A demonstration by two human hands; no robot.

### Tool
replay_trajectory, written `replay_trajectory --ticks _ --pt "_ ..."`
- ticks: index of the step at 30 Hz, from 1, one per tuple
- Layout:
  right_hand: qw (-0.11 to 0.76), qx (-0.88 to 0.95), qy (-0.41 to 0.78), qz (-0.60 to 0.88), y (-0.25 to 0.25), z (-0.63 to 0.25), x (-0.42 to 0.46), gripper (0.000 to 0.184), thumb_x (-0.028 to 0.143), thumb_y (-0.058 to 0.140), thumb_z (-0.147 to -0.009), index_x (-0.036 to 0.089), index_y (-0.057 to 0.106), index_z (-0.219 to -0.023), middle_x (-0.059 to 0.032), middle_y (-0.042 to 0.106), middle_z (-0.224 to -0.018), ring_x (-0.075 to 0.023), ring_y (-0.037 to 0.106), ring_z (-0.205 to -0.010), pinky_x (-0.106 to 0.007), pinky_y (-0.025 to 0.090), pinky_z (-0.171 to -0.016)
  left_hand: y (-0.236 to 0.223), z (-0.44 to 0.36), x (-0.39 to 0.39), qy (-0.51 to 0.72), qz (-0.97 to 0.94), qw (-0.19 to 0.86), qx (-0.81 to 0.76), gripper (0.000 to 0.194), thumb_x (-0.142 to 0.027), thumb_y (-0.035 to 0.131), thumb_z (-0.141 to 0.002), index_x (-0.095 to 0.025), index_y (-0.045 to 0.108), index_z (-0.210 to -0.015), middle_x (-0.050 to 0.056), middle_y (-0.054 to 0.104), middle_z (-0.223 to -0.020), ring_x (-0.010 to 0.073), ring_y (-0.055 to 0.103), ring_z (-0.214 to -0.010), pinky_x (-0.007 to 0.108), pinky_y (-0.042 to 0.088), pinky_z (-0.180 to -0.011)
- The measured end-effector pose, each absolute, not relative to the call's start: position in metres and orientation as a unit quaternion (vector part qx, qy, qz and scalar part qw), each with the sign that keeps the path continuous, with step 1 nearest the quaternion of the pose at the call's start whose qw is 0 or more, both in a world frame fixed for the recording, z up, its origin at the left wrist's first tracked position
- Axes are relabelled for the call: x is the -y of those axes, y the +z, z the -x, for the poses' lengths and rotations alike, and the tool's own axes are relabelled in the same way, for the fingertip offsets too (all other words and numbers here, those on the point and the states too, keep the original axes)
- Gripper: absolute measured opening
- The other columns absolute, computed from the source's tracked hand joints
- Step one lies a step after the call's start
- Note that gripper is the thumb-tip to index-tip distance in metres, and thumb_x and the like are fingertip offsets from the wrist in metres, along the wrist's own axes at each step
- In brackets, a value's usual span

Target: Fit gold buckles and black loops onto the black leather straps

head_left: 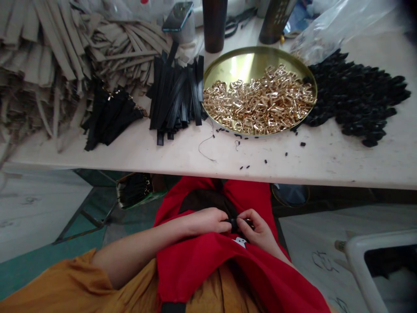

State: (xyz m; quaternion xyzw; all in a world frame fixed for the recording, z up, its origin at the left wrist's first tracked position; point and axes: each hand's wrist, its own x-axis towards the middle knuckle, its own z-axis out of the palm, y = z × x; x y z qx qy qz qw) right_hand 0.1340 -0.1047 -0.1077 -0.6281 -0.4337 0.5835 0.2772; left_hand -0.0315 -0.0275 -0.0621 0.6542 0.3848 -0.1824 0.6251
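Observation:
Over my lap, both hands meet at a short black strap. My left hand pinches one end between thumb and fingers. The other end is pinched in my right hand, where a glint of gold metal shows by the fingers; its shape is mostly hidden. A red apron lies under and around the hands. On the table ahead, a round gold tray holds a heap of small shiny gold metal fittings. Left of it lies a pile of black strips.
Small black pieces are heaped right of the tray. Black straps with gold fittings and beige strips lie at left. Behind stand a phone, a dark cylinder and scissors. The table edge runs before my knees.

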Motion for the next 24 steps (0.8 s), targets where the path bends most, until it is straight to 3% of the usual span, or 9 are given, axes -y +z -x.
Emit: replay_trajectory --ticks 10,16,20,24 --pt "0.260 0.475 0.623 0.565 -0.101 -0.137 0.102 0.017 0.036 0.049 -0.076 0.020 0.047 -0.071 0.0040 0.048 -0.057 -0.0107 0.046 -0.050 -0.022 0.036 -0.046 -0.059 0.043 0.030 -0.170 -0.624 0.678 -0.351 0.023 -0.029 0.036 -0.081 -0.015 0.050 -0.069 -0.004 0.049 -0.063 0.0072 0.043 -0.057 0.017 0.032 -0.051" --pt "0.253 0.530 0.610 0.532 -0.096 -0.139 0.104 0.014 0.032 0.051 -0.076 0.019 0.052 -0.071 0.0015 0.052 -0.064 -0.0117 0.049 -0.058 -0.022 0.039 -0.052 -0.060 0.041 0.034 -0.173 -0.697 0.617 -0.322 0.025 -0.031 0.037 -0.082 -0.015 0.053 -0.071 -0.004 0.051 -0.064 0.0077 0.043 -0.055 0.018 0.028 -0.048" --pt "0.266 0.500 0.608 0.556 -0.100 -0.138 0.108 0.017 0.033 0.048 -0.077 0.019 0.052 -0.086 -0.0013 0.058 -0.075 -0.0129 0.054 -0.064 -0.023 0.042 -0.055 -0.053 0.042 0.031 -0.170 -0.708 0.598 -0.335 0.028 -0.034 0.037 -0.082 -0.016 0.057 -0.074 -0.003 0.053 -0.063 0.0084 0.045 -0.054 0.018 0.028 -0.046" --pt "0.216 0.521 0.593 0.574 -0.106 -0.136 0.108 0.019 0.035 0.046 -0.078 0.019 0.052 -0.086 -0.0016 0.059 -0.072 -0.0135 0.054 -0.060 -0.024 0.042 -0.053 -0.050 0.045 0.030 -0.168 -0.735 0.548 -0.362 0.027 -0.037 0.043 -0.079 -0.017 0.060 -0.077 -0.002 0.056 -0.063 0.0092 0.047 -0.053 0.019 0.026 -0.044"
